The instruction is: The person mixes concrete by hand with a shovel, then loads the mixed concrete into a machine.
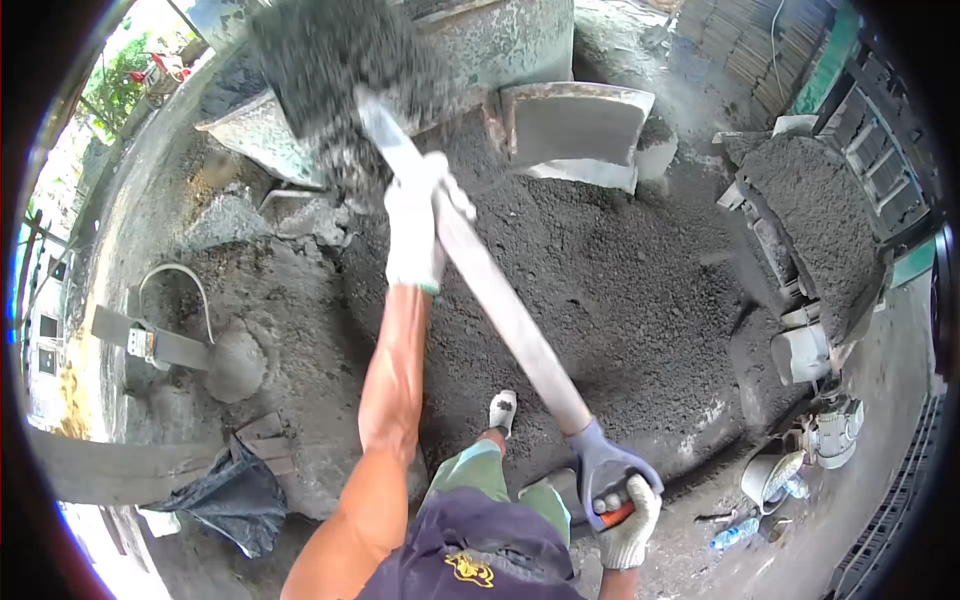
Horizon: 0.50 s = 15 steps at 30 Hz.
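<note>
A: Shovel (500,300) status?
B: Blade (320,60) loaded, upper left of frame. My left hand (415,225) clamps the shaft, my right hand (625,520) the grip. I judge any tilt spills the grey mix (620,270).

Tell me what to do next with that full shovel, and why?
Probably tip the shovel forward to drop its load: it is raised, heaped with dark mix, near the grey chute, the left hand high on its shaft and the right hand on its handle.
</note>
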{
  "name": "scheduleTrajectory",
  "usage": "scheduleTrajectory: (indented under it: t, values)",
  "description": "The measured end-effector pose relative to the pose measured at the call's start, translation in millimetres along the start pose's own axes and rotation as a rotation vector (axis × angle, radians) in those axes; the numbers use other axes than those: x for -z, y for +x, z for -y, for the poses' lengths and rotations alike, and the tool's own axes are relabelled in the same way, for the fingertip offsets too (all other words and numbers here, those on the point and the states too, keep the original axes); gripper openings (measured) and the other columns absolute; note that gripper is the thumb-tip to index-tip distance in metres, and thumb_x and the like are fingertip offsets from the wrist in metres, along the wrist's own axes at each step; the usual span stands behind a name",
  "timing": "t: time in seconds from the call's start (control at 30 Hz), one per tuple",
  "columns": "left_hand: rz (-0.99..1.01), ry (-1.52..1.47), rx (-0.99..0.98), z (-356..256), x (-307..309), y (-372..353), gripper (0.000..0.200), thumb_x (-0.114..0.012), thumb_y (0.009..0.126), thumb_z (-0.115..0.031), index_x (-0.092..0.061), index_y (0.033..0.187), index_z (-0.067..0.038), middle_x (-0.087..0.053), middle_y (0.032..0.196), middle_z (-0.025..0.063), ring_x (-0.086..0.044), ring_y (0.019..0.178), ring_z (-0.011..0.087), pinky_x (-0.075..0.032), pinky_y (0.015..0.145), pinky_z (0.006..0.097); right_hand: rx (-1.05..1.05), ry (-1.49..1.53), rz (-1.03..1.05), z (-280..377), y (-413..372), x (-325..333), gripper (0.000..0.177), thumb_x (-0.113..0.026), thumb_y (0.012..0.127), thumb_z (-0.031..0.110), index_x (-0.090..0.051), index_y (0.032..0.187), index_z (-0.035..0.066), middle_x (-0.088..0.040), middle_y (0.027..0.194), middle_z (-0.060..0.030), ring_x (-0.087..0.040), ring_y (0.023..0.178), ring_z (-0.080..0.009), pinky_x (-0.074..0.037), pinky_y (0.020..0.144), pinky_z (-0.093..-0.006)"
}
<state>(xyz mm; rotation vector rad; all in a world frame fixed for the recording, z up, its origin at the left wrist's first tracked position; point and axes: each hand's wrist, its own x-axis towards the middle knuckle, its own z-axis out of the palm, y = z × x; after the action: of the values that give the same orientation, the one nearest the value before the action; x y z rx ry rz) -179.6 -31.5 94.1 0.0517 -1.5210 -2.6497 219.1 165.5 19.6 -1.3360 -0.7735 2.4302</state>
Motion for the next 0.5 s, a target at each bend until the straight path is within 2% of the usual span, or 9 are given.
scheduleTrajectory:
  t: [0.07, 0.17, 0.23, 0.3, 0.33, 0.4, 0.43, 0.47, 0.5]
  values:
    - [0.04, 0.011, 0.023, 0.4, -16.5, -12.7, 0.019, -0.067, 0.095, -0.022, -0.061, 0.098, -0.004, -0.061, 0.07, 0.0054, -0.062, 0.051, 0.0205, -0.056, 0.052, 0.0345, 0.057, 0.047, 0.086, 20.2, -18.8, 23.1, 0.015, -0.07, 0.087, 0.012, -0.059, 0.092, 0.003, -0.055, 0.068, -0.0056, -0.053, 0.054, -0.0187, -0.049, 0.049, -0.0373]
    - [0.024, -0.005, 0.224, 87.3, -4.0, -81.8, 0.022, -0.068, 0.09, -0.018, -0.059, 0.102, -0.002, -0.059, 0.068, 0.0083, -0.062, 0.05, 0.0246, -0.056, 0.05, 0.0386, 0.09, 0.027, -0.017, 6.4, -5.6, 118.2, 0.011, -0.067, 0.084, 0.013, -0.061, 0.086, 0.004, -0.054, 0.063, -0.0053, -0.051, 0.049, -0.0186, -0.047, 0.046, -0.0364]
    - [-0.089, -0.091, 0.539, 179.2, 18.1, -130.8, 0.018, -0.068, 0.084, -0.01, -0.059, 0.098, -0.002, -0.059, 0.068, 0.01, -0.062, 0.05, 0.0273, -0.057, 0.05, 0.0447, 0.103, -0.038, -0.239, -7.1, -17.1, 188.5, 0.009, -0.065, 0.081, 0.015, -0.061, 0.08, 0.007, -0.053, 0.059, -0.0043, -0.05, 0.046, -0.0178, -0.047, 0.046, -0.0351]
    - [-0.116, 0.018, 0.781, 240.4, 26.7, -187.3, 0.012, -0.068, 0.083, -0.005, -0.061, 0.093, -0.003, -0.061, 0.067, 0.0095, -0.061, 0.047, 0.0257, -0.057, 0.046, 0.0439, 0.093, -0.031, -0.299, -12.1, -39.0, 260.9, 0.008, -0.065, 0.08, 0.014, -0.061, 0.08, 0.008, -0.055, 0.061, -0.0057, -0.052, 0.049, -0.0181, -0.049, 0.048, -0.0344]
    - [-0.146, -0.02, 0.886, 278.2, 35.1, -209.5, 0.009, -0.069, 0.085, -0.006, -0.062, 0.09, -0.004, -0.061, 0.067, 0.0095, -0.061, 0.048, 0.0254, -0.057, 0.046, 0.0446, 0.09, -0.041, -0.346, -12.5, -50.1, 276.0, 0.021, -0.064, 0.085, 0.018, -0.049, 0.07, 0.013, -0.049, 0.057, -0.0013, -0.049, 0.046, -0.0176, -0.038, 0.041, -0.0313]
    - [-0.249, -0.073, 1.109, 334.2, 44.6, -248.2, 0.009, -0.07, 0.088, -0.009, -0.062, 0.088, -0.005, -0.06, 0.066, 0.0083, -0.061, 0.05, 0.0247, -0.057, 0.047, 0.046, 0.1, -0.085, -0.592, -8.1, -73.2, 293.6, 0.019, -0.065, 0.084, 0.018, -0.052, 0.072, 0.013, -0.049, 0.057, -0.0011, -0.048, 0.046, -0.0175, -0.041, 0.043, -0.0322]
    - [-0.284, -0.1, 1.172, 350.2, 43.1, -258.7, 0.008, -0.07, 0.087, -0.009, -0.062, 0.087, -0.005, -0.06, 0.065, 0.0083, -0.061, 0.05, 0.0249, -0.057, 0.047, 0.0457, 0.044, -0.112, -0.64, 5.2, -88.0, 278.3, 0.007, -0.066, 0.084, 0.016, -0.063, 0.09, 0.014, -0.062, 0.08, -0.0048, -0.059, 0.068, -0.0229, -0.05, 0.06, -0.0397]
    - [-0.32, -0.126, 1.238, 362.5, 45.4, -264.0, 0.008, -0.069, 0.086, -0.009, -0.062, 0.086, -0.006, -0.059, 0.065, 0.0084, -0.061, 0.051, 0.0251, -0.056, 0.048, 0.0454, -0.014, -0.136, -0.69, 16.8, -101.0, 259.3, 0.025, -0.068, 0.084, 0.013, -0.074, 0.108, 0.014, -0.074, 0.102, -0.0086, -0.071, 0.09, -0.0283, -0.06, 0.077, -0.0472]
    - [-0.303, -0.104, 1.242, 371.2, 51.2, -258.1, 0.008, -0.069, 0.085, -0.009, -0.062, 0.085, -0.006, -0.059, 0.064, 0.0085, -0.061, 0.051, 0.0254, -0.056, 0.048, 0.0453, 0.003, -0.228, -0.676, 18.1, -96.0, 249.5, 0.029, -0.073, 0.083, 0.023, -0.074, 0.11, 0.015, -0.074, 0.102, -0.0081, -0.071, 0.089, -0.0274, -0.06, 0.077, -0.0516]
